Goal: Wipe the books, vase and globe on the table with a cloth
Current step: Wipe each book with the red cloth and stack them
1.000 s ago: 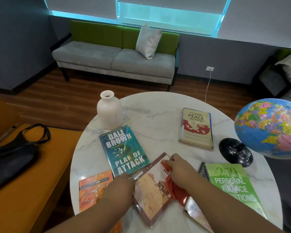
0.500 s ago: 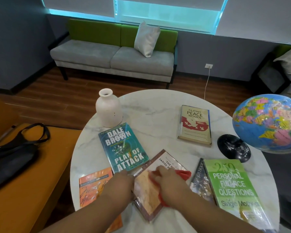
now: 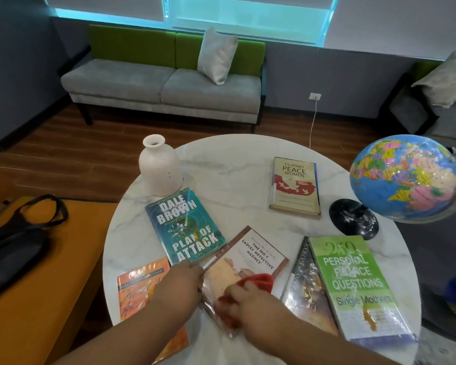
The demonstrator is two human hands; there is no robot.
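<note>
Right hand (image 3: 250, 302), motion-blurred, has its fingers bunched round the red cloth (image 3: 261, 280) and presses it on the cover of the Detective Agency book (image 3: 258, 255), near edge of the round marble bench (image 3: 234, 159). Left hand (image 3: 181, 283) sits at that book's left edge; can't tell how its fingers curl. Dale Brown book (image 3: 184, 227) lies just left of it, orange book (image 3: 140, 288) near-left, green finance book (image 3: 353, 283) right, Peace Women book (image 3: 295, 185) far side, vase (image 3: 159, 167) upright far-left, globe (image 3: 406, 177) at the right rim.
</note>
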